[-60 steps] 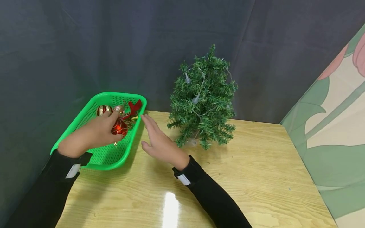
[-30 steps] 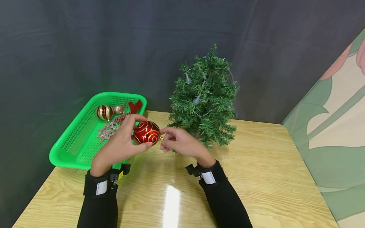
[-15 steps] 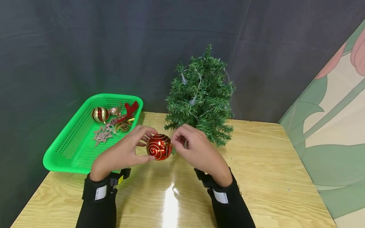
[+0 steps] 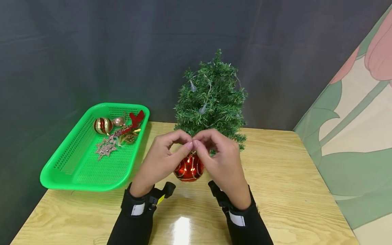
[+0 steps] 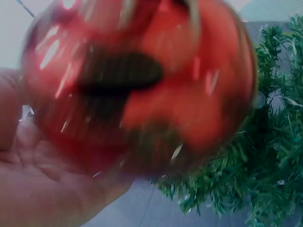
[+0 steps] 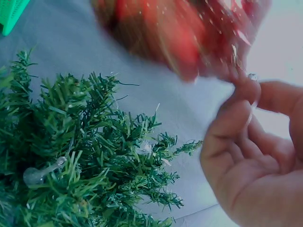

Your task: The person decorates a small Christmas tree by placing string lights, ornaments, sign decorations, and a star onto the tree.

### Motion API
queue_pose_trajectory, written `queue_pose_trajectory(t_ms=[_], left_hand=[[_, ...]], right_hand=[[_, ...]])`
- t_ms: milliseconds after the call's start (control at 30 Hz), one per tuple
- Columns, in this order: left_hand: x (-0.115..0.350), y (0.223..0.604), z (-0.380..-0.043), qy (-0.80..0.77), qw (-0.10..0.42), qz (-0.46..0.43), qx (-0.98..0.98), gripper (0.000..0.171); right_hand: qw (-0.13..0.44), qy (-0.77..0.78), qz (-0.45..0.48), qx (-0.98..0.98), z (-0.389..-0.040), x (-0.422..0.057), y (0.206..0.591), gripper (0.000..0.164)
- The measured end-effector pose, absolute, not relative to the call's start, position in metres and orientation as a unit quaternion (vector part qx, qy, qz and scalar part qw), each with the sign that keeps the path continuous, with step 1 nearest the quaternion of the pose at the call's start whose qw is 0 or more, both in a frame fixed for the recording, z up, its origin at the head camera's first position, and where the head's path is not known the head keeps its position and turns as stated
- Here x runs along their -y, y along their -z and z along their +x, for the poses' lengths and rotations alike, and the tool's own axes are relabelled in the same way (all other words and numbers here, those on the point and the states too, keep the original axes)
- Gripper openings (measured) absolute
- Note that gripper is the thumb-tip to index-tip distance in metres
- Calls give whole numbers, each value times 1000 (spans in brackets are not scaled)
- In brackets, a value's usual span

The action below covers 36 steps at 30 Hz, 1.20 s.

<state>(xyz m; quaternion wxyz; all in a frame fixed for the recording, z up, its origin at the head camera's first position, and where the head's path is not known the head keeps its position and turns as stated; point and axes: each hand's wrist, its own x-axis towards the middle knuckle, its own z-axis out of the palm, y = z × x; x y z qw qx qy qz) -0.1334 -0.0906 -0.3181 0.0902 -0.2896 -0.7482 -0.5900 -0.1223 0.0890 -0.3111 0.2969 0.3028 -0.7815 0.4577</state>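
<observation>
A shiny red Christmas bauble [image 4: 189,169] with gold glitter swirls hangs just below both sets of fingertips, in front of the small artificial Christmas tree [image 4: 211,98]. My left hand [image 4: 160,163] and right hand [image 4: 225,163] meet above it, each pinching with thumb and forefinger at its gold top. The hanger they pinch is too small to make out. In the left wrist view the bauble [image 5: 142,85] is blurred and fills much of the picture. The right wrist view shows the right hand [image 6: 260,156] pinching at the blurred bauble's end.
To the left, a green plastic basket [image 4: 46,177] holds a striped red-and-gold bauble [image 4: 103,126], a small pink bauble [image 4: 118,121], a glittery snowflake [image 4: 106,147], a pine cone [image 4: 130,137] and a red ornament [image 4: 134,119]. The wooden table [image 4: 294,190] meets a dark curtain [image 4: 122,51] behind.
The left hand took the red bauble out of the basket and brought it right, before the tree. The right hand came to its top; the bauble has turned from sideways to hanging below the fingers.
</observation>
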Motion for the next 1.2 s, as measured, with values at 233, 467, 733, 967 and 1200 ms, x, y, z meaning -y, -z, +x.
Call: queue_pose_trajectory(t_ms=[233,467,733,967,1200], left_hand=[[78,303,-145,567,113,-317,752,2],[75,282,-164,528,147,-290,784,9],[75,271,-185,501,171,-323,785,6],[78,257,-194,475,210,-319,793,9],[77,252,-211,459,248,-306,796,8]], right_hand=[[356,-415,299,782,-139,-96,296,4],[282,-419,294,811,-161,-106,271,6],[237,-369,304,846,-173,-117,255,7],[324,-211,352,852,-179,-117,240,6],[407,-143,340,835,-195,-109,235,11]])
